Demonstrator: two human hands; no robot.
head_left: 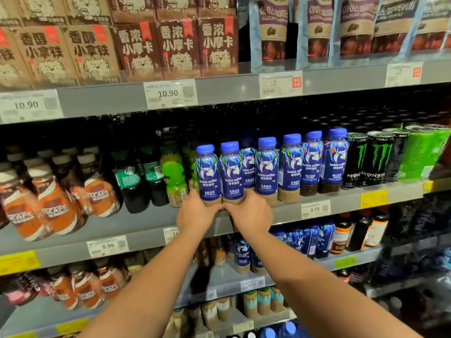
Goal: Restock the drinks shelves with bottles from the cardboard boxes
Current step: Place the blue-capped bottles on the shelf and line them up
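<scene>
Two bottles (207, 176), touching, on shelf (136, 230) front, just beyond left hand (195, 213) and right hand (251, 213). Bottle row (290, 167), then cans (373, 159), right of them; coffee bottles (56, 203) left.

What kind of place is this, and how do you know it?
Most likely a supermarket drinks aisle: price tags on the shelf edges, rows of blue coffee bottles and energy drink cans.

Blue-capped bottles (207, 174) carry blue labels with a white deer; cans (377, 162) are black with green marks.
</scene>
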